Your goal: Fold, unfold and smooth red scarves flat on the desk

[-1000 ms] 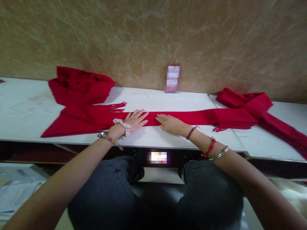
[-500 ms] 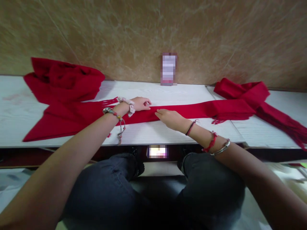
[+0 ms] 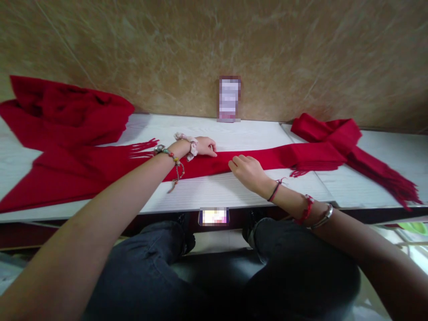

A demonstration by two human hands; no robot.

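Observation:
A long red scarf (image 3: 267, 159) lies flat across the white table (image 3: 197, 191), its right part folded in layers with fringe showing. My left hand (image 3: 206, 146) rests at the scarf's far edge with its fingers curled round something thin and light, too small to name. On the scarf to the right, my right hand (image 3: 246, 168) has curled fingers pressed together near the cloth; what they hold, if anything, is hidden. Fringe (image 3: 143, 146) spreads beside my left wrist.
Bunched red cloth (image 3: 83, 111) lies at the far left. Another fringed red scarf (image 3: 374, 167) is crossed over itself at the right. A blurred phone-like object (image 3: 229, 99) leans on the brown wall (image 3: 167, 53). A lit screen (image 3: 214, 216) is below the table's front edge.
My right hand has shifted slightly right and its fingers have curled in. My left hand has moved a little right. The view has shifted, so the left cloth appears further left.

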